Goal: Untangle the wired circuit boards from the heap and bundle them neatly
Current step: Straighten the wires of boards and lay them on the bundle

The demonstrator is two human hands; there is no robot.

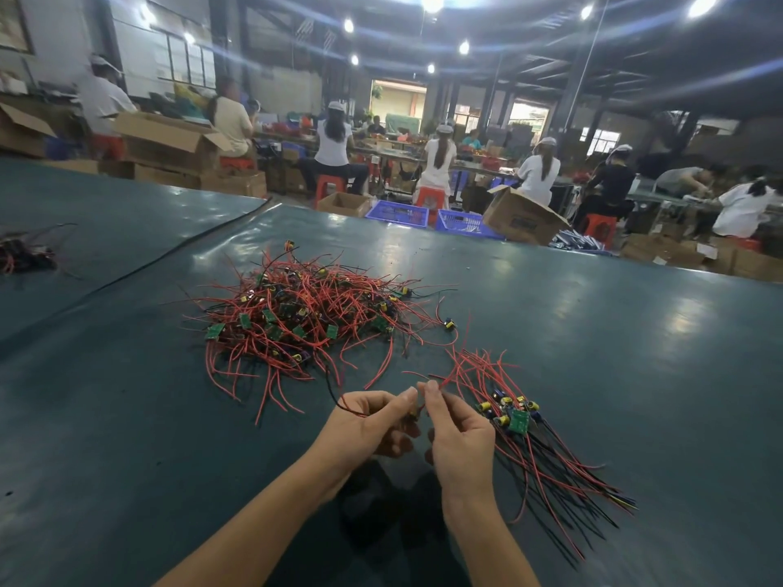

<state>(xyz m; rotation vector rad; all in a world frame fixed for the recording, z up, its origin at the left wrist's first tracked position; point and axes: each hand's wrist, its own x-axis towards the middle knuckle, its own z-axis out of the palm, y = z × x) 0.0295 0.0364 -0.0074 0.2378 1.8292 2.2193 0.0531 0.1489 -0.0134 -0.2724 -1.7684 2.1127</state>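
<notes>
Both hands raised together, left [373, 421] and right [459, 438] fingertips pinching, forearms converging

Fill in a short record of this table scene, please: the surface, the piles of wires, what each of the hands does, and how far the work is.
surface: dark green table
left hand: pinches the held wires
right hand: pinches the same wires, at a red strand
heap: tangled red and black wires with green boards, centre of table
sorted bundle: boards together, wires fanned out, beside the right hand
other pile: small, far left
progress: heap far larger than bundle; most remains
</notes>
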